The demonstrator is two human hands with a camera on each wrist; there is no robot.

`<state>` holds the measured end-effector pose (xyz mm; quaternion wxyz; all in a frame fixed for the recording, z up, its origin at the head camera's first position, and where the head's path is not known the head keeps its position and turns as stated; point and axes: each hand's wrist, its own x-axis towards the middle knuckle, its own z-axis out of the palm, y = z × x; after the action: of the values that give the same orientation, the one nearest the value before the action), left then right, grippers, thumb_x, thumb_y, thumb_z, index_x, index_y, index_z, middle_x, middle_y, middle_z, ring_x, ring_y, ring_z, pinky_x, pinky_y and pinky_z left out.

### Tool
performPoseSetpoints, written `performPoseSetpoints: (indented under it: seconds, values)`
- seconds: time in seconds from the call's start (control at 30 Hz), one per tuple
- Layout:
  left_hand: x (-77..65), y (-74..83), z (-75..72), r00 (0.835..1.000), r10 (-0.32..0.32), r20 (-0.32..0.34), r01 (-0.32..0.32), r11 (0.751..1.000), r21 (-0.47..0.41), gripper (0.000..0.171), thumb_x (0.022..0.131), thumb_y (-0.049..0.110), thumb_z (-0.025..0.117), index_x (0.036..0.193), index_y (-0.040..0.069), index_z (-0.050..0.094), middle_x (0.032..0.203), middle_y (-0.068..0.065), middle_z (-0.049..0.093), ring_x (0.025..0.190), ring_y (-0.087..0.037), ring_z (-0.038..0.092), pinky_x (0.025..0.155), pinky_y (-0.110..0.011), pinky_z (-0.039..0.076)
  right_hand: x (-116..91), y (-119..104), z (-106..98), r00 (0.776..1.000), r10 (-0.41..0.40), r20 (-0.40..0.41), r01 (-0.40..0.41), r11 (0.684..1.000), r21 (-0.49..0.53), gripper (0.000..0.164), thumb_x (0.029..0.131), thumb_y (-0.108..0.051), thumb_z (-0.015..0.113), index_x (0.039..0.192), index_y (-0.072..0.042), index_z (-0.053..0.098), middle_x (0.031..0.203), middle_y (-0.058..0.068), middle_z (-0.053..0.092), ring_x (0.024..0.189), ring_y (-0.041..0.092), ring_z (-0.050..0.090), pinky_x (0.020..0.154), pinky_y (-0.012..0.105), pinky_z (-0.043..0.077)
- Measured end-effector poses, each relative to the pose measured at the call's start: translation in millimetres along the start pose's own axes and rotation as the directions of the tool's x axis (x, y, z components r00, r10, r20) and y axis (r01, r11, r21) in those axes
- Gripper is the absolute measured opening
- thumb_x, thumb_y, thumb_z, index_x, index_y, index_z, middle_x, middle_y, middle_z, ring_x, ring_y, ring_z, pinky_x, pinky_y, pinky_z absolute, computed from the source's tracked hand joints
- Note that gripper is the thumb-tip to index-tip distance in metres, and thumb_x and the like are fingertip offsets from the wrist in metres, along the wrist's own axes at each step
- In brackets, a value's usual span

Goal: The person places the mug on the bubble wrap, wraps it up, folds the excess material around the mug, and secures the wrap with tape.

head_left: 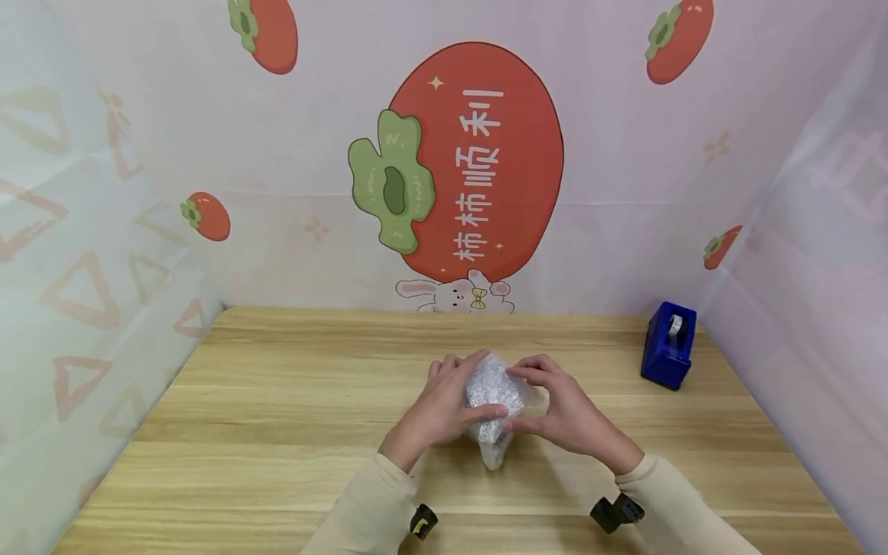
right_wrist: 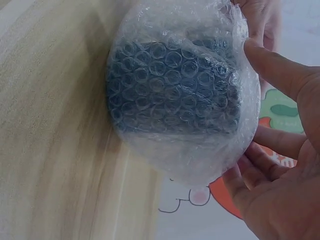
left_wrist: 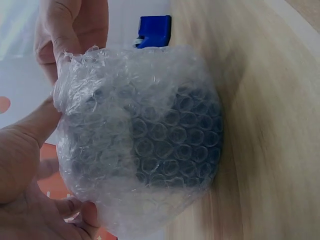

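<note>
A dark object wrapped in clear bubble wrap, a bubble-wrapped bundle (head_left: 492, 391), stands on the wooden table between both hands. My left hand (head_left: 444, 402) holds it from the left, the thumb lying across its upper part. On the other side my right hand (head_left: 563, 405) grips the wrap near the top edge between bent fingers and thumb. Through the bubbles in the left wrist view, the wrapped bundle (left_wrist: 165, 135) shows a dark blue-grey body. In the right wrist view, the wrap around the bundle (right_wrist: 172, 90) is crumpled at the top. What the object inside is cannot be made out.
A blue tape dispenser (head_left: 669, 345) stands at the table's back right. The wooden table (head_left: 291, 385) meets a printed cloth backdrop (head_left: 312, 154) with persimmons and a rabbit, and cloth walls rise on both sides. A black wrist camera (head_left: 423, 522) sits by the left sleeve.
</note>
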<state>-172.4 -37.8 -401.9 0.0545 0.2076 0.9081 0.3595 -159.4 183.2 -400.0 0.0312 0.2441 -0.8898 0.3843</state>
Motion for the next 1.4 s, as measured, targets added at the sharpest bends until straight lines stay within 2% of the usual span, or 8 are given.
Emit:
performPoseSetpoints:
  seconds: [0.4,0.57,0.73,0.83,0.93,1.1,1.23,1.4]
  values:
    - [3.2,-8.7,-11.6,0.986,0.078,0.147,-0.074,0.997,-0.031,0.094,0.081,0.047,0.085,0.157,0.016,0.040,0.125,-0.008,0.046,0.113,-0.024,0.037,0.092,-0.040,0.045,-0.5,0.4,1.1,0.999,-0.032,0.026,0.032,0.999,-0.013,0.071,0.072,-0.018,0.094,0.132,0.002,0.063,0.132,0.007,0.054,0.121,0.027,0.055,0.100,0.048,0.049]
    - [4.9,-11.2,-12.7,0.983,0.089,0.158,-0.081,0.995,-0.057,0.095,0.079,0.044,0.087,0.157,0.015,0.040,0.126,-0.007,0.044,0.114,-0.024,0.037,0.093,-0.041,0.044,-0.1,2.2,-4.7,0.993,-0.068,0.093,0.071,0.997,-0.033,0.070,0.075,-0.009,0.091,0.137,0.002,0.059,0.136,0.009,0.051,0.125,0.029,0.054,0.102,0.049,0.048]
    - [6.8,-17.2,-8.3,0.987,0.071,0.141,-0.057,0.994,-0.097,0.097,0.077,0.046,0.088,0.156,0.018,0.041,0.126,-0.005,0.044,0.117,-0.024,0.038,0.096,-0.043,0.046,2.3,3.5,-13.8,0.989,-0.086,0.119,0.081,0.996,0.045,0.056,0.083,0.007,0.076,0.136,0.000,0.061,0.135,0.011,0.053,0.125,0.032,0.054,0.101,0.053,0.048]
    - [7.9,-21.1,-5.8,0.990,0.052,0.128,-0.035,0.991,-0.132,0.097,0.074,0.047,0.090,0.155,0.021,0.043,0.126,-0.003,0.045,0.119,-0.022,0.039,0.097,-0.045,0.046,8.0,3.5,-15.6,0.993,-0.030,0.111,0.015,0.991,0.133,0.045,0.090,0.002,0.072,0.133,0.001,0.062,0.131,0.013,0.057,0.121,0.033,0.057,0.101,0.054,0.048]
    - [8.7,-23.0,-5.2,0.992,0.043,0.120,-0.023,0.986,-0.163,0.096,0.073,0.046,0.091,0.154,0.023,0.044,0.125,-0.002,0.045,0.120,-0.022,0.040,0.098,-0.045,0.047,18.0,2.9,-12.8,0.991,0.089,0.098,-0.107,0.973,0.205,0.035,0.095,-0.012,0.072,0.126,0.000,0.064,0.122,0.012,0.063,0.113,0.029,0.060,0.097,0.050,0.050]
    - [7.8,-23.7,-5.0,0.993,0.035,0.117,-0.013,0.983,-0.183,0.096,0.073,0.047,0.091,0.154,0.022,0.045,0.126,-0.001,0.046,0.117,-0.022,0.040,0.094,-0.041,0.049,35.3,0.9,4.9,0.963,0.265,0.049,-0.270,0.935,0.231,0.037,0.087,-0.023,0.083,0.108,-0.002,0.061,0.102,0.010,0.060,0.095,0.024,0.056,0.075,0.034,0.053]
    - [7.4,-23.3,-3.5,0.994,0.042,0.098,-0.026,0.987,-0.159,0.096,0.072,0.048,0.091,0.153,0.020,0.047,0.126,-0.002,0.049,0.114,-0.022,0.039,0.092,-0.040,0.047,40.5,-0.2,15.1,0.940,0.340,0.014,-0.334,0.913,0.235,0.044,0.079,-0.020,0.089,0.101,-0.002,0.056,0.096,0.011,0.053,0.089,0.024,0.051,0.068,0.032,0.048]
    - [7.6,-24.1,-1.7,0.996,0.035,0.079,-0.025,0.991,-0.130,0.096,0.070,0.050,0.091,0.152,0.023,0.049,0.128,-0.002,0.049,0.114,-0.024,0.038,0.090,-0.043,0.043,41.8,1.8,14.9,0.934,0.356,0.006,-0.346,0.905,0.246,0.044,0.077,-0.019,0.090,0.099,-0.001,0.056,0.093,0.010,0.052,0.087,0.024,0.049,0.066,0.030,0.047]
